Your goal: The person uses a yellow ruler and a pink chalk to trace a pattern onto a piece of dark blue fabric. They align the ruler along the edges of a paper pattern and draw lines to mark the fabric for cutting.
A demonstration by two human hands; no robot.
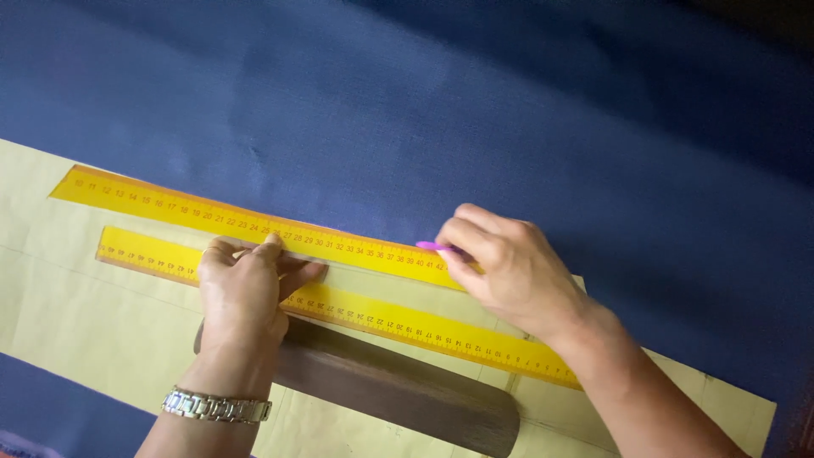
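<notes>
Marking along a straightedge, by the look of it. Left hand (242, 293) laid flat, fingers pressed together and stretched forward, tips bearing down on the upper yellow ruler (170, 206) while the palm lies across the lower yellow ruler (407, 322). Metal wristwatch (216, 407) on that wrist. Right hand (509, 271) curled, pinching a small pink chalk (434, 246) between thumb and fingertips – tip of the chalk set at the far edge of the upper ruler, right where paper meets cloth.

Judging from this: partway along the line, with the ruler's length to the left of the chalk apparently unmarked, though too faint to tell for sure. Calls for firm, even pressure from the left hand so the ruler cannot skid, and for the chalk kept tight against the edge at a steady tilt – any slip of either likely to bend the line.

Beneath it all, a pale yellow paper pattern (68, 322), lying at a slant on dark blue fabric (424, 110) spread smooth with only faint creases. Dark brown wooden bar (398, 390) resting on the paper just below the lower ruler, near the left wrist. Nothing of the room in view beyond the cloth, save a dark corner at top right.
</notes>
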